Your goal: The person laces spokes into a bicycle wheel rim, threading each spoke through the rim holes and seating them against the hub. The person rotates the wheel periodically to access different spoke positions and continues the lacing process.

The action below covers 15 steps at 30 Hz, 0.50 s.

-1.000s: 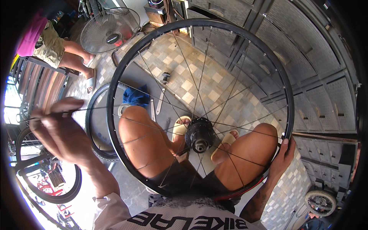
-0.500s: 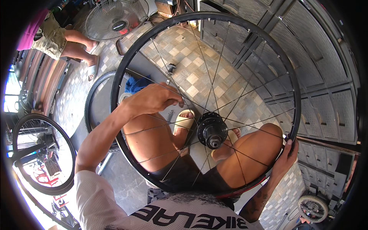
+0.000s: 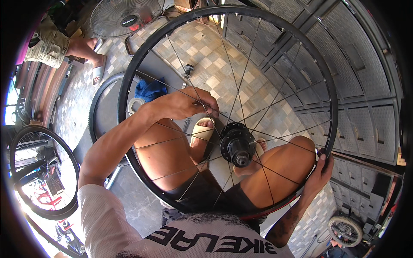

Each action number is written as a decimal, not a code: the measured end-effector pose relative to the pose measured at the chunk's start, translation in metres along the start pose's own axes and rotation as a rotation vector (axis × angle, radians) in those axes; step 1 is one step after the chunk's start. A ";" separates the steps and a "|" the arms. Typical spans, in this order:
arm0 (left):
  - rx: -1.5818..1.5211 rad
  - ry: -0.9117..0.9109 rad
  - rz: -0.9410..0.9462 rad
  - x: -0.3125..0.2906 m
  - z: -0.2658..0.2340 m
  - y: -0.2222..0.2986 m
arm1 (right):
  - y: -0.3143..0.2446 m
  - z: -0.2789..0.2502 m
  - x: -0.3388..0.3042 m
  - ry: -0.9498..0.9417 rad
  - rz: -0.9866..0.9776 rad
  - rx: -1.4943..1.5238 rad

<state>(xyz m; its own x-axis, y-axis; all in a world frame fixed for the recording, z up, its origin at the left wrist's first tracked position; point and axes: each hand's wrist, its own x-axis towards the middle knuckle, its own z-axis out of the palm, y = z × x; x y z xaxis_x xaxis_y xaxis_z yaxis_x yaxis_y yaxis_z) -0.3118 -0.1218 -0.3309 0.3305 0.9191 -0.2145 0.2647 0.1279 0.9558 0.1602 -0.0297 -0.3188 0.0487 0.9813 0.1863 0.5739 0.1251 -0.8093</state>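
A spoked bicycle wheel (image 3: 333, 103) with a black rim stands tilted over my lap, its black hub (image 3: 238, 144) facing me between my knees. My right hand (image 3: 320, 172) is closed round the rim at the right. Over the wheel's left half, my left hand (image 3: 189, 103) is closed, its fingertips pinched at a spoke (image 3: 177, 53) a little up and left of the hub. Several thin dark spokes run from the hub to the rim. The exact contact of the left fingertips is partly hidden by the hand.
Grey drawer cabinets (image 3: 344, 77) line the right side. A standing fan (image 3: 127, 19) and another person's leg (image 3: 86, 49) are at the upper left. A blue cloth (image 3: 149, 89) and a tyre (image 3: 95, 101) lie beyond my left arm; another wheel (image 3: 45, 211) stands far left.
My left hand has moved right, toward the hub, and its fingertips have come to a spoke. My right hand keeps its hold on the rim. The other person has shifted left.
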 end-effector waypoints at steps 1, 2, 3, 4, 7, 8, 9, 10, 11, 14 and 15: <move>-0.034 0.004 0.008 -0.001 0.000 -0.001 | 0.000 0.000 0.000 -0.006 -0.001 -0.004; -0.080 0.000 0.039 -0.002 0.000 -0.001 | 0.000 0.000 0.001 -0.005 -0.011 -0.012; -0.032 0.029 0.034 -0.002 0.000 -0.001 | 0.000 0.000 0.001 -0.020 0.006 0.000; 0.005 0.048 0.054 -0.001 0.001 -0.001 | 0.000 0.001 0.002 -0.026 0.013 0.009; 0.068 0.132 0.117 0.001 0.000 -0.002 | -0.001 0.001 0.001 -0.025 0.003 0.030; 0.077 0.157 0.107 0.002 0.000 -0.003 | -0.002 0.001 0.001 -0.023 -0.016 0.033; 0.112 0.211 0.058 0.003 0.000 -0.003 | -0.002 0.001 0.001 -0.021 -0.009 0.020; 0.143 0.259 -0.023 0.003 -0.002 -0.004 | -0.002 0.001 0.000 -0.022 -0.013 0.003; 0.179 0.321 -0.040 0.003 -0.003 -0.006 | -0.002 0.001 0.000 -0.015 -0.040 -0.019; 0.393 0.612 -0.069 0.008 -0.012 -0.013 | -0.003 0.001 -0.001 -0.038 -0.019 0.007; 0.424 0.702 -0.145 0.011 -0.018 -0.016 | -0.003 0.001 -0.001 -0.041 -0.020 0.011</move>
<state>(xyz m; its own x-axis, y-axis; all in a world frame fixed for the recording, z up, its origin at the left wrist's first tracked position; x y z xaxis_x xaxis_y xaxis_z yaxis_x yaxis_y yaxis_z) -0.3287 -0.1071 -0.3446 -0.3375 0.9411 -0.0199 0.6266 0.2403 0.7414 0.1579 -0.0311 -0.3173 0.0037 0.9838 0.1791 0.5656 0.1457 -0.8117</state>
